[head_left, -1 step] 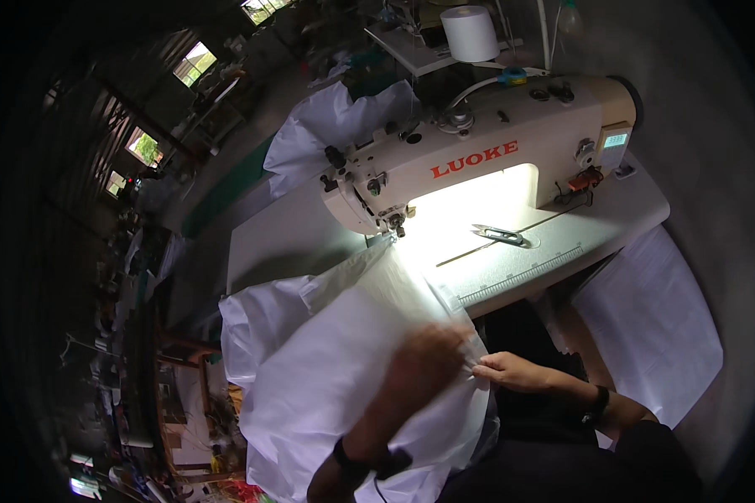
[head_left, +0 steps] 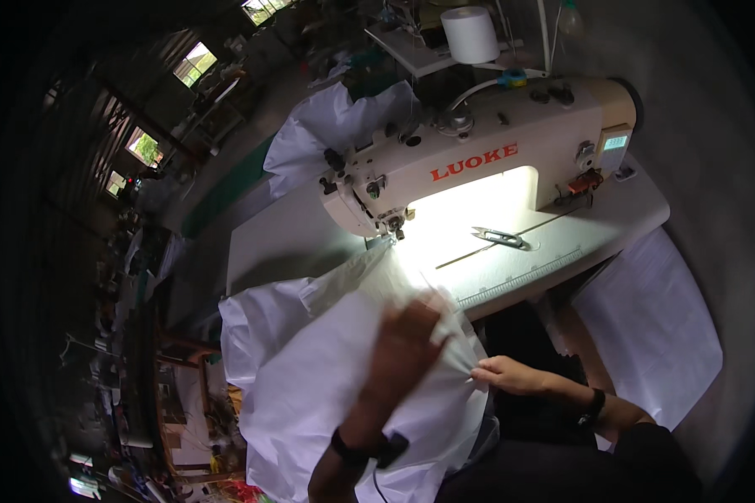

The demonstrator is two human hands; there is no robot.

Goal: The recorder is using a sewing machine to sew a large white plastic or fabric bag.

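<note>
A large white fabric sheet hangs over the front of the sewing machine, its upper end under the needle and presser foot. My right hand pinches the sheet's right edge between thumb and fingers, below the machine bed's front edge. Over the sheet, close to that edge, is my left hand. It is blurred by motion, with its fingers stretched toward the machine and the thumb apart. No item shows in it. A pair of thread snips lies on the lit machine bed.
Behind the machine head lies more bunched white fabric. A white thread cone stands at the back. Further white sheeting hangs at the right. A small lit display panel sits on the machine's right end.
My left hand has moved up the sheet toward the needle, away from my right hand. The right hand keeps its pinch in nearly the same place.
</note>
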